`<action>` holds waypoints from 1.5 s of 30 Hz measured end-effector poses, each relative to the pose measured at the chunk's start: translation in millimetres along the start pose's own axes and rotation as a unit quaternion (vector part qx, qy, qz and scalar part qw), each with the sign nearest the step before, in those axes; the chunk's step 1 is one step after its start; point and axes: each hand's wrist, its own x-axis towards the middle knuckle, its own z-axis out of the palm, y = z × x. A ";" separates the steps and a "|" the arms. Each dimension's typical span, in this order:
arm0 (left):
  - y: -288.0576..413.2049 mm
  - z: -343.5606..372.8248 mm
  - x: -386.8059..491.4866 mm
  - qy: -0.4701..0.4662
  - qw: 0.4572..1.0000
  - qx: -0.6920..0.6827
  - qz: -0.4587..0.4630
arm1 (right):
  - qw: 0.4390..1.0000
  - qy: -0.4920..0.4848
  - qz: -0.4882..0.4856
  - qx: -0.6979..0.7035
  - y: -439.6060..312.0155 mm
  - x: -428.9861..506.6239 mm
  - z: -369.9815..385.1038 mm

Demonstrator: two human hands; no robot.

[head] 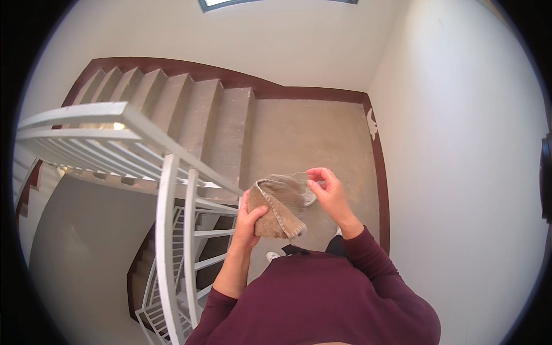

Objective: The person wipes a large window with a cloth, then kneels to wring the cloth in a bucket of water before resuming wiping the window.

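A folded brown cloth with a stitched edge is gripped in my left hand, the thumb lying across its front. To the right of the cloth, my right hand is raised with thumb and forefinger brought close together. A thin thread runs from the cloth's top towards those fingertips; whether it is pinched between them is too fine to tell. Behind the cloth's right side, a pale round thing is partly hidden.
White metal railings stand at my left above a stairwell. Concrete steps lead off from the landing at the upper left. A pale wall with a dark red skirting band rises at my right.
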 end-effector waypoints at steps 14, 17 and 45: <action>-95.2 306.5 148.5 -0.449 0.742 0.484 0.113 | 0.701 0.032 0.238 0.672 107.7 25.6 -270.0; -102.3 334.0 183.7 -0.467 0.824 0.321 -0.015 | 0.740 0.186 0.292 0.577 113.0 51.5 -293.8; 45.7 151.6 561.4 0.069 0.996 0.061 -0.017 | 0.834 0.042 -0.169 0.524 33.2 692.4 -285.6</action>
